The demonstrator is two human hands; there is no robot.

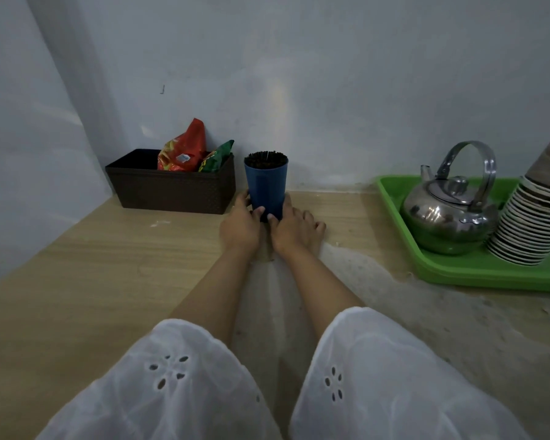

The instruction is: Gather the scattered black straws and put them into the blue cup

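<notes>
Fingers [244,198] of the left hand [240,228] curl round the lower left side of the tall blue plastic cup [266,185], thumb on its front; the right hand [294,231] grips the other side with thumb and forefinger, its other fingers spread on the pale wooden desk [108,265]. Print on the red snack packet [185,147] and the green snack packet [218,155], the 2 in the dark brown woven basket [172,192], is too blurred to read. The cup stands upright near the desk's back edge, just beside the basket, packed with thin black straws [265,159].
</notes>
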